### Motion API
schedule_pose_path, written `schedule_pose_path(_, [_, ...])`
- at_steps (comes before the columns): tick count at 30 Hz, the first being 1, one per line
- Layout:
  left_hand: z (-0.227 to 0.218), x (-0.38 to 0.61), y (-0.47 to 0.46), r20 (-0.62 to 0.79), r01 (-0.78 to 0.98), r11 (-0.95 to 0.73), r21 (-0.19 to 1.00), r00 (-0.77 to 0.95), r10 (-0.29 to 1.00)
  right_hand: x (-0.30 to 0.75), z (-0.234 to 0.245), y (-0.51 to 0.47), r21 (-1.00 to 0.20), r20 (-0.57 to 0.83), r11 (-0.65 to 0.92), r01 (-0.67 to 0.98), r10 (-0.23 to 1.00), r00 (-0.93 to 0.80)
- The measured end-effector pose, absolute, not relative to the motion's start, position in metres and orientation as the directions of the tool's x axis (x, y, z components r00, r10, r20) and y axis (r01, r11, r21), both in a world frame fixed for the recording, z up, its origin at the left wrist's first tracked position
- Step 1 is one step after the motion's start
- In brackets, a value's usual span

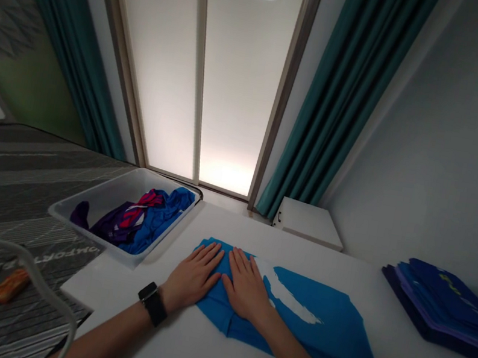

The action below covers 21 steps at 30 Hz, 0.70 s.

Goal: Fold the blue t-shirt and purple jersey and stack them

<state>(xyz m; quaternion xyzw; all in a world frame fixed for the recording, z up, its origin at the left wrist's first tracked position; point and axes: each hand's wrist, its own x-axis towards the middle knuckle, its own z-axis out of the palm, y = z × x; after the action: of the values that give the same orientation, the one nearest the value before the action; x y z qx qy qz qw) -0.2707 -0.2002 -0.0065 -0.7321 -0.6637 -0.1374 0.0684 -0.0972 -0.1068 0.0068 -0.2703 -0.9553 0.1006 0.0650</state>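
As I view it from beside the white table (192,348), the left hand (192,278) and right hand (247,287) rest palm-down, fingers extended, on the left end of a blue garment (317,328), both grips released. The garment lies flat, white print upward, between the table's left edge and a folded stack (441,310) at the right edge. A translucent bin (111,200) holding crumpled clothes (135,220) is positioned at the left edge, near the far corner.

A bright blue fabric garment (318,296) is slashed with white; the dark grey floor (3,188) is striped in paler grey.
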Motion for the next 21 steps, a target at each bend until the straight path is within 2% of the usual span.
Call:
schedule_pose_path(5, [-0.007,-0.278,-0.200,0.291,0.993,-0.108,0.055,0.087,0.953,-0.075,0.007,-0.099,-0.206,0.020,0.797,0.567,0.583,-0.812])
schedule_pose_path(11, [-0.003,-0.275,-0.196,0.272,0.997,-0.073,0.041,0.059,0.961,-0.021,0.013,-0.086,-0.180,-0.050,0.689,0.702,0.707,-0.706])
schedule_pose_path(17, [0.013,-0.246,-0.181,0.272,0.985,-0.144,0.092,0.115,0.955,0.020,0.009,-0.075,-0.157,-0.050,0.599,0.785,0.789,-0.612])
schedule_pose_path(21, [0.008,-0.235,-0.169,0.250,0.975,-0.175,0.137,0.137,0.958,0.025,0.004,-0.072,-0.134,-0.021,0.593,0.794,0.800,-0.600])
